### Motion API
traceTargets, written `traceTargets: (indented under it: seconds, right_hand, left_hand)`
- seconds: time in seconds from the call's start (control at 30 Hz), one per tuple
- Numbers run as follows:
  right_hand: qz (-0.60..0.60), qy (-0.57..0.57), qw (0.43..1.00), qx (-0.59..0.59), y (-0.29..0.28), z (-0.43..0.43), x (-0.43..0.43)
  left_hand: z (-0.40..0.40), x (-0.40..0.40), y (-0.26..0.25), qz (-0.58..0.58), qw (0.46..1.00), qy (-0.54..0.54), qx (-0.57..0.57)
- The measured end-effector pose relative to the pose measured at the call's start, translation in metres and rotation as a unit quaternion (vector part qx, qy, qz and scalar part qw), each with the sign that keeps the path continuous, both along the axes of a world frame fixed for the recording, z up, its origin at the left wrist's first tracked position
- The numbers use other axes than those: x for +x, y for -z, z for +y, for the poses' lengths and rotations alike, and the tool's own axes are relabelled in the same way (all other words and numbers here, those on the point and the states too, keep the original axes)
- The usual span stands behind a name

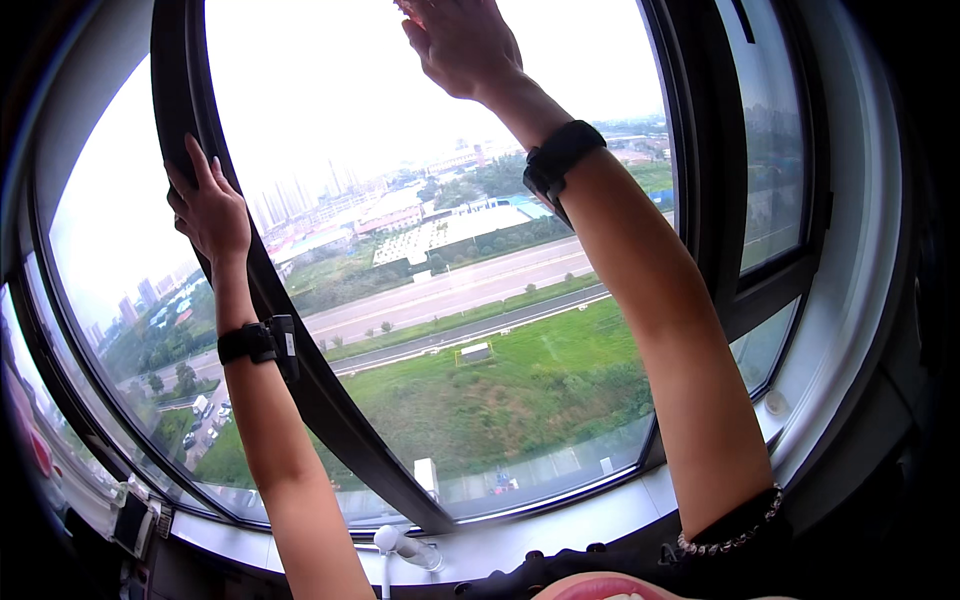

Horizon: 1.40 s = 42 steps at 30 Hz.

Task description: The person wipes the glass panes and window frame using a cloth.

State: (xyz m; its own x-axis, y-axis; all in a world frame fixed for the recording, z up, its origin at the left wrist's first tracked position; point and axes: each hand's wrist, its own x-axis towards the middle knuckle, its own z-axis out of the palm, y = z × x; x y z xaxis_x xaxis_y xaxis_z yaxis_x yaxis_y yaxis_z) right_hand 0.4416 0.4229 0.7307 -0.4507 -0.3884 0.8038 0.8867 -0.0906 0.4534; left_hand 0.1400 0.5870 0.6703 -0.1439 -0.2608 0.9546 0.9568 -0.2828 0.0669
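A large window pane (450, 225) in dark frames stands before me, with a road, grass and distant buildings outside. My left hand (212, 206) rests with fingers spread on the dark upright window mullion (180, 82) at the left. My right hand (469, 45) is raised at the top of the view, in front of the glass. Something reddish (409, 11) shows at its fingers, cut off by the picture's top edge; it looks like a cloth or crumpled wrap, but I cannot tell which. Black bands with small devices are on both wrists.
Below the glass runs a white window sill (555, 525). A white round-headed object (386, 538) and a clear cylinder (424, 555) stand on it. A small round container (775, 403) sits at the right. Dark items (133, 521) are at the lower left.
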Motion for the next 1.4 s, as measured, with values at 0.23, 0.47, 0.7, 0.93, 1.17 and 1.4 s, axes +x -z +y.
traceTargets:
  seconds: [0.23,0.47,0.7,0.93,1.17,1.4]
  right_hand:
    - [0.019,0.107,0.993,-0.036,0.045,-0.079,0.106]
    - [0.101,0.169,0.978,-0.069,0.081,-0.101,0.190]
    - [0.089,0.194,0.977,0.001,-0.003,-0.097,0.195]
    - [0.165,0.226,0.960,-0.009,-0.086,-0.072,0.147]
    - [0.175,0.191,0.965,-0.031,-0.122,0.000,0.081]
    - [0.095,0.153,0.983,-0.041,-0.123,0.037,-0.046]
  left_hand:
    - [0.006,-0.014,-0.002,0.035,0.999,-0.023,0.026]
    - [0.005,-0.010,0.001,0.034,0.999,-0.017,0.036]
    - [0.001,0.005,0.006,0.031,0.998,0.014,0.050]
    - [-0.016,-0.004,0.009,0.023,0.999,-0.017,0.045]
    - [-0.021,-0.001,0.009,0.016,0.998,-0.050,0.034]
    - [-0.029,0.008,0.011,0.018,1.000,-0.010,-0.003]
